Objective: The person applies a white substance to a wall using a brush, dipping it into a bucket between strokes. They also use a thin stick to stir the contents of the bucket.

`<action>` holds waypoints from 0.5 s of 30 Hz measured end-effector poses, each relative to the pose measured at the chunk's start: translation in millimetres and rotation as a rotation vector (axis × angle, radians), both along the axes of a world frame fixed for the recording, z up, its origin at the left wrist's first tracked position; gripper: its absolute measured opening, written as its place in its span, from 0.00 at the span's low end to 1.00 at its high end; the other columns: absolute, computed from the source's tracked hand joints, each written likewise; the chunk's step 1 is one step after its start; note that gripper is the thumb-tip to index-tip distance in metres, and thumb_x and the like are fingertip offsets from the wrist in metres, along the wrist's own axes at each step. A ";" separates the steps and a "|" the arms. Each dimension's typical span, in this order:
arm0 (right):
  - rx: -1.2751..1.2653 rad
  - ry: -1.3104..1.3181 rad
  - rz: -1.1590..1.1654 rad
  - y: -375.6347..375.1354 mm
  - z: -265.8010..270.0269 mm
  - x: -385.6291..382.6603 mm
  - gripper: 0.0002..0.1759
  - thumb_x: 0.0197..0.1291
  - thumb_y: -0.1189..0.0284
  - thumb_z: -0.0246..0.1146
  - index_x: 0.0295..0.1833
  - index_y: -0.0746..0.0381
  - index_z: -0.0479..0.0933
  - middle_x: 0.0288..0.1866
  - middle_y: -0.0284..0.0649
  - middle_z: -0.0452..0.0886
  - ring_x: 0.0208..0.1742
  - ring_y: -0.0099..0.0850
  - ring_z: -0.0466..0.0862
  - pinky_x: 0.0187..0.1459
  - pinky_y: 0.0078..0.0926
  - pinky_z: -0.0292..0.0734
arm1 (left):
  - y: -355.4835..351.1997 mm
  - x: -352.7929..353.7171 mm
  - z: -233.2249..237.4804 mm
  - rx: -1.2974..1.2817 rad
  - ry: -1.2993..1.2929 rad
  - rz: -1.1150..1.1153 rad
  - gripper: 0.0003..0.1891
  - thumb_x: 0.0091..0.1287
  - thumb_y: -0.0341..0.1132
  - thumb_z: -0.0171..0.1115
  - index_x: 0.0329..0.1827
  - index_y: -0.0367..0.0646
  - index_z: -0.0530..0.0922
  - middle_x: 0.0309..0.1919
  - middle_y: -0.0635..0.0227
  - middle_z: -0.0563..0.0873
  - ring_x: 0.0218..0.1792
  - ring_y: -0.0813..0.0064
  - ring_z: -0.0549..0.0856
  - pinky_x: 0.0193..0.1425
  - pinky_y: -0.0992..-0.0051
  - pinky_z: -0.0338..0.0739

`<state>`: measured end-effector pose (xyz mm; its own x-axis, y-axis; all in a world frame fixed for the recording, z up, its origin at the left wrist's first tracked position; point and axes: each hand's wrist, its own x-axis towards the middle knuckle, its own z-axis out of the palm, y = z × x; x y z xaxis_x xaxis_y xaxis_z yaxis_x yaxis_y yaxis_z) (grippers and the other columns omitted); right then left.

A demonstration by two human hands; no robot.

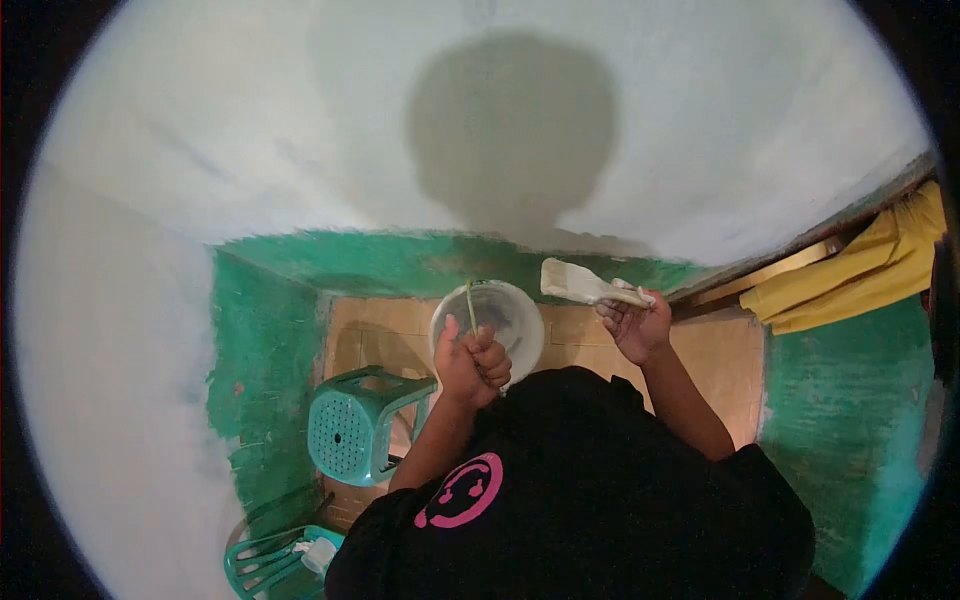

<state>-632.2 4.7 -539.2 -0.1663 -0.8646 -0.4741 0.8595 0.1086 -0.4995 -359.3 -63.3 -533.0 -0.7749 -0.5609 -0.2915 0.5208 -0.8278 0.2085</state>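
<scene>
My left hand (472, 364) is closed around the thin yellow-green handle (473, 308) of a white bucket (527, 318). The handle runs from the bucket's far rim up into my fist, and my forearm and shirt cover the near side. Whitish streaks coat the bucket's inside. To the right, my right hand (638, 325) grips a wide paintbrush (580, 281) by its handle. Its pale, paint-coated bristles point left, beyond the bucket's right rim and close to the green strip of wall (400, 262) in this view. White smears mark the fingers of that hand.
White paint covers the upper wall (300, 130), where a head's shadow falls. A teal plastic stool (343, 437) lies left of the bucket on the tiled floor (585, 345). A green chair (262, 562) holds a white container (319, 555). Yellow cloth (850, 265) hangs at right.
</scene>
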 end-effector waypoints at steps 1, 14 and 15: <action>-0.042 -0.016 -0.004 -2.8 1.9 0.0 0.21 0.58 0.57 0.47 0.47 0.61 0.74 0.34 0.44 0.81 0.31 0.36 0.82 0.30 0.27 0.79 | 1.4 1.4 1.6 -0.009 0.000 0.014 0.28 0.60 0.70 0.35 0.19 0.55 0.57 0.11 0.80 0.52 0.12 0.81 0.51 0.16 0.78 0.44; -0.149 0.160 0.210 -3.7 5.1 11.5 0.22 0.62 0.59 0.48 0.51 0.65 0.70 0.38 0.49 0.81 0.29 0.32 0.81 0.32 0.29 0.79 | 18.8 -9.6 12.8 -0.023 -0.113 -0.028 0.27 0.60 0.68 0.39 0.19 0.54 0.58 0.11 0.80 0.52 0.12 0.81 0.51 0.16 0.77 0.43; -0.151 0.158 0.212 1.6 1.3 10.6 0.22 0.62 0.59 0.48 0.51 0.65 0.70 0.38 0.49 0.81 0.29 0.32 0.81 0.32 0.29 0.79 | 19.6 -13.1 15.3 -0.025 -0.109 -0.016 0.27 0.61 0.67 0.38 0.21 0.53 0.59 0.12 0.80 0.52 0.13 0.80 0.51 0.17 0.77 0.45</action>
<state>-621.6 6.3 -537.9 -0.0361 -0.9467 -0.3200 0.7357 0.1915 -0.6496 -372.3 -43.6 -517.7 -0.7483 -0.5568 -0.3606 0.4807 -0.8298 0.2836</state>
